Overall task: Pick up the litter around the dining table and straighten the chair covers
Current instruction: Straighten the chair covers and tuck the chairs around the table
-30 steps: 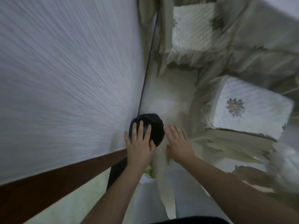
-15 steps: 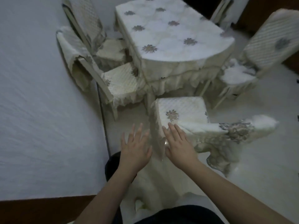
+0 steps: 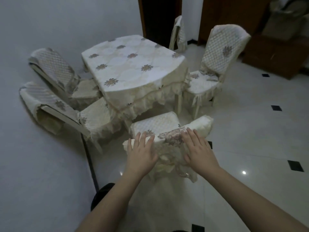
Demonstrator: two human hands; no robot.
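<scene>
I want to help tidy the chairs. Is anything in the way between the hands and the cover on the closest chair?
Nothing visible. The left hand and right hand already lie flat on the chair cover, fingers straight.

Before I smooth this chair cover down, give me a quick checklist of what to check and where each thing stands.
1. Both hands free: ok. Left hand and right hand lie flat, fingers straight, holding nothing.
2. Hands on the right cover: ok. Both rest on the near chair's back cover.
3. Cover sits straight: not ok. It is bunched and crumpled between the hands.
4. Other covers: not ok. The cover on the near left chair hangs off its backrest.
5. Litter on the floor: cannot tell. None shows, but under the table is hidden.
6. Black bag in reach: ok, by the left forearm.
</scene>
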